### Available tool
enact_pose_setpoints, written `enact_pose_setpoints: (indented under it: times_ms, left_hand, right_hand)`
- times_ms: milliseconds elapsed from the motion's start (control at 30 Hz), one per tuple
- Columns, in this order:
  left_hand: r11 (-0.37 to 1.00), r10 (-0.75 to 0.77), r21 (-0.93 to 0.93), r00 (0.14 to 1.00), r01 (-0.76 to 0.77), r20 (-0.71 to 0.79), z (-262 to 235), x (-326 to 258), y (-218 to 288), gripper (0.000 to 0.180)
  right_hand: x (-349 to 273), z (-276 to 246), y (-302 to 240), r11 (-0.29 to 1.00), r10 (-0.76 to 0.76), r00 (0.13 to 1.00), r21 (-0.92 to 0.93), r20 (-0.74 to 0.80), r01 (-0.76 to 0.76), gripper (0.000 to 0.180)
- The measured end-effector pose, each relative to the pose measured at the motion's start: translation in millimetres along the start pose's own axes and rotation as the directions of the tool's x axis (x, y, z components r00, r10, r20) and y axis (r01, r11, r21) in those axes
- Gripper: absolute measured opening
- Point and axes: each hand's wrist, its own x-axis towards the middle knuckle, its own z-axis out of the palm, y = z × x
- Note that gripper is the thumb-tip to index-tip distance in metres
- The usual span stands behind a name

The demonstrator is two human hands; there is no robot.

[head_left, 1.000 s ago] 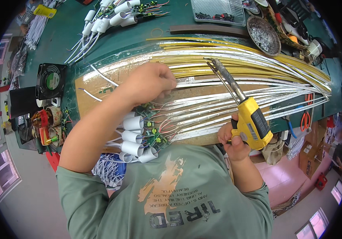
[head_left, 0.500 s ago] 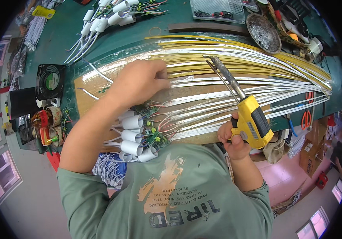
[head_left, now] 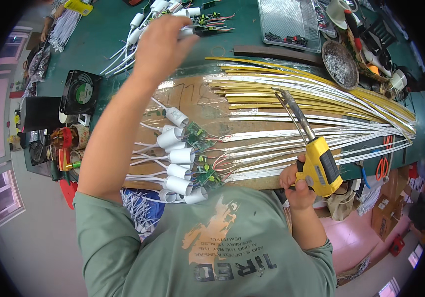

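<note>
My left hand [head_left: 165, 44] is stretched out over the far bundle of white tubular casings [head_left: 136, 21], thumb and fingers apart beside one casing; whether it touches that casing is hidden. My right hand [head_left: 297, 187] is wrapped round the grip of a yellow and black soldering gun [head_left: 322, 166], whose tip points up and away over the strips. Closer to me, more white casings [head_left: 181, 156] with white cables lie beside green circuit boards [head_left: 200, 136]. Thin red and white wires join these boards to white LED strips [head_left: 272, 133]. Behind them are yellow-backed strips [head_left: 262, 99].
A cardboard sheet [head_left: 182, 99] lies under the strips on the green table. A small black fan [head_left: 80, 92] stands at left. Farther back are a dark bar [head_left: 276, 53], a clear tray [head_left: 291, 24] and a round metal dish [head_left: 340, 64]. Orange-handled scissors [head_left: 382, 167] lie at right.
My left hand has moved from the strips' ends away to the far casings. A casing with its board now shows where my left hand and forearm were. My right hand keeps hold of the soldering gun.
</note>
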Motion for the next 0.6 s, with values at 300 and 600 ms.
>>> enact_pose_setpoints:
  times_ms: [300,600]
  left_hand:
    - [0.96,0.138,0.235,0.987,-0.152,0.078,8.8,2.5,-30.4,0.037]
    - [0.984,-0.016,0.158,0.842,-0.082,0.539,-53.6,-67.7,0.8,0.049]
  right_hand:
    - [1.0,1.3,0.7,1.0,0.007,1.0,-0.021,-0.02,-0.007,0.067]
    - [1.9,4.1,0.2,0.998,-0.007,1.0,-0.069,0.008,0.007,0.068]
